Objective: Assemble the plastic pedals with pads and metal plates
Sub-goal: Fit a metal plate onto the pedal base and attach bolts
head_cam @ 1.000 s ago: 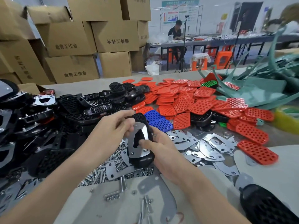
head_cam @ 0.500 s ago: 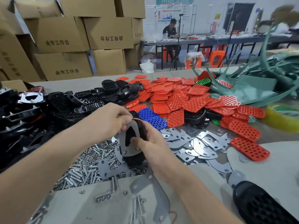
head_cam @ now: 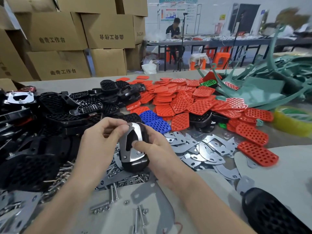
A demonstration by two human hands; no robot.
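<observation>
A black plastic pedal [head_cam: 135,163] stands on end above the table's middle, a shiny metal plate [head_cam: 130,141] lying against its face. My right hand [head_cam: 157,149] grips the pedal from the right, its thumb pressing on the plate. My left hand [head_cam: 99,141] pinches the plate's top edge with its fingertips. Loose metal plates [head_cam: 207,147] lie to the right. Red pads [head_cam: 182,102] are heaped beyond, with two blue pads [head_cam: 154,121] in front of them. Black pedals [head_cam: 64,112] are piled at the left. Bolts and nuts [head_cam: 111,196] lie scattered near me.
Cardboard boxes [head_cam: 67,38] are stacked behind the table at the left. Green plastic parts [head_cam: 263,88] and a roll of yellow tape [head_cam: 293,120] sit at the right. Another black pedal [head_cam: 273,215] lies at the bottom right. A person sits at a far table.
The pedal and plate have stayed in both hands and tilted slightly. My left fingertips have shifted to the plate's top edge; my right thumb now presses at the plate's middle.
</observation>
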